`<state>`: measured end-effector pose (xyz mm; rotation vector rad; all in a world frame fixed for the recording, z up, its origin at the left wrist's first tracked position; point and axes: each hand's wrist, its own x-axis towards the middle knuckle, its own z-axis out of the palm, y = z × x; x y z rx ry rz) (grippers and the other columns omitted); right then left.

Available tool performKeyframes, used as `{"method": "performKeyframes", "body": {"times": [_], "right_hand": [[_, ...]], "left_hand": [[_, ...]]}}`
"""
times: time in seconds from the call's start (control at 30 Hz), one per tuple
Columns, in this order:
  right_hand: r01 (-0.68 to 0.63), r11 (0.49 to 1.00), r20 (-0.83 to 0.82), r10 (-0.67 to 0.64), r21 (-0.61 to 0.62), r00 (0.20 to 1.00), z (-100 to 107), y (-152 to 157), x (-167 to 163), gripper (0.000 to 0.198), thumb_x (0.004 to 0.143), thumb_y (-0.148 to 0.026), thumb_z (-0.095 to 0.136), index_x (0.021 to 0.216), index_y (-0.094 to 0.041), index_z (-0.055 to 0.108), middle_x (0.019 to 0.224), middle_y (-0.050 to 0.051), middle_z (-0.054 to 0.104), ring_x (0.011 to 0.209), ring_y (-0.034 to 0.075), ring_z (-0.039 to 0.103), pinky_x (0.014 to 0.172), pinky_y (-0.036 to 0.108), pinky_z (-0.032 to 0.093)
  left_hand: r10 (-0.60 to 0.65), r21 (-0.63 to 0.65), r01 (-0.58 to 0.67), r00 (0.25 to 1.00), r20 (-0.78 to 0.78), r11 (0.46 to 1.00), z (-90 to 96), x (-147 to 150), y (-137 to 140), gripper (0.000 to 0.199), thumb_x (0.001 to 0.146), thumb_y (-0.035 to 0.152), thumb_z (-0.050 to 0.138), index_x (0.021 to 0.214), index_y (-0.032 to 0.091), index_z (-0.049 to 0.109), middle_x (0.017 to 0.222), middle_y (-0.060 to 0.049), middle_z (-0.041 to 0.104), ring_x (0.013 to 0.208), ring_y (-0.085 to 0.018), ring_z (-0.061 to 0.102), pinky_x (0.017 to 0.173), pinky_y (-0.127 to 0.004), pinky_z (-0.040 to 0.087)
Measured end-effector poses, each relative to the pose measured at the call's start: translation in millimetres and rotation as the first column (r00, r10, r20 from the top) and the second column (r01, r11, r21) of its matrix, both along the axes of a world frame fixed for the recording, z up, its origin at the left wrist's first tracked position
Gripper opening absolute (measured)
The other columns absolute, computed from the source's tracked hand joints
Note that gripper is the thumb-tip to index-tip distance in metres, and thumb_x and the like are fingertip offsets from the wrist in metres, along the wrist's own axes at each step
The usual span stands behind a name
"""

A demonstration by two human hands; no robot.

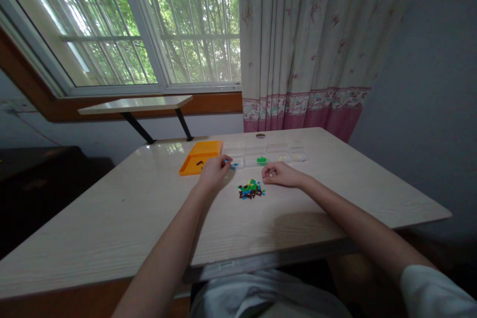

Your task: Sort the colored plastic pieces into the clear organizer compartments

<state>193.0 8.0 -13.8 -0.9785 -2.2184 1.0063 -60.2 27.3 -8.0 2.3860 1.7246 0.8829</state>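
Note:
A small heap of green, blue, dark brown and yellowish pieces (251,189), too small to identify, lies on the table between my hands. My left hand (215,173) is closed in a pinch at the clear box with blue pieces (234,164); whatever its fingertips hold is too small to make out. Just right of the heap, my right hand (282,175) is closed with curled fingers, their contents unclear. Behind it stand a clear box with green pieces (262,160) and clear boxes with pale pieces (297,157). Left of my left hand, an orange case (188,165) with its lid raised contains dark brown pieces (200,163).
The pale wooden table (149,228) carries a raised shelf (137,104) on dark legs at its back left. A small dark oval object (260,135) lies near the back edge. Beyond are a barred window and a long curtain (298,49).

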Motion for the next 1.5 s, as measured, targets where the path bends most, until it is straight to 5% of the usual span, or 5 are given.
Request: {"method": "performKeyframes", "body": {"times": [0.13,0.27,1.23,1.37,1.5], "right_hand": [[0.11,0.994,-0.149,-0.113,-0.026,0.982,-6.2,3.2,-6.4,0.026,0.07,-0.037,0.061,0.078,-0.012,0.057,0.066,-0.003,0.048,0.046,0.003,0.03,0.044,0.016,0.022],[0.099,0.994,-0.269,-0.11,-0.057,0.957,-13.6,6.4,-10.9,0.028,0.068,-0.038,0.063,0.077,-0.013,0.057,0.067,-0.002,0.048,0.049,0.003,0.036,0.047,0.017,0.027],[0.17,0.981,-0.317,-0.19,-0.09,0.929,-15.4,6.4,-13.0,0.036,0.064,-0.044,0.064,0.083,-0.013,0.06,0.069,-0.002,0.049,0.044,0.001,0.032,0.041,0.016,0.021],[0.192,0.981,-0.209,-0.187,0.0,0.96,-13.9,5.2,-12.4,0.034,0.072,-0.041,0.058,0.091,-0.013,0.063,0.068,-0.001,0.052,0.044,0.003,0.032,0.041,0.016,0.022],[0.136,0.96,-0.017,-0.136,0.246,0.991,-13.0,4.7,-9.5,0.023,0.075,-0.033,0.057,0.082,-0.013,0.068,0.066,0.002,0.059,0.054,0.008,0.044,0.05,0.019,0.031]], "left_hand": [[-0.312,-0.072,0.311,0.95,0.01,0.948,-3.3,34.0,-17.5,0.025,0.078,0.028,0.045,0.085,0.018,0.066,0.052,0.002,0.054,0.048,-0.009,0.046,0.05,-0.019,0.03],[-0.413,-0.096,0.414,0.91,0.025,0.905,-6.3,51.1,-30.1,0.023,0.077,0.032,0.05,0.085,0.017,0.065,0.051,0.003,0.053,0.047,-0.008,0.045,0.049,-0.018,0.029],[-0.317,0.063,0.311,0.942,0.108,0.948,-6.4,54.0,-31.2,0.022,0.08,0.031,0.048,0.088,0.018,0.064,0.049,0.005,0.05,0.047,-0.008,0.044,0.048,-0.018,0.029],[-0.294,0.165,0.268,0.942,0.162,0.949,-0.1,49.6,-30.8,0.021,0.08,0.031,0.049,0.085,0.017,0.064,0.048,0.005,0.049,0.045,-0.007,0.043,0.047,-0.017,0.029],[-0.289,0.365,0.182,0.92,0.264,0.913,10.2,47.2,-33.8,0.022,0.081,0.032,0.05,0.086,0.016,0.065,0.054,0.003,0.056,0.046,-0.006,0.044,0.049,-0.016,0.033]]}}
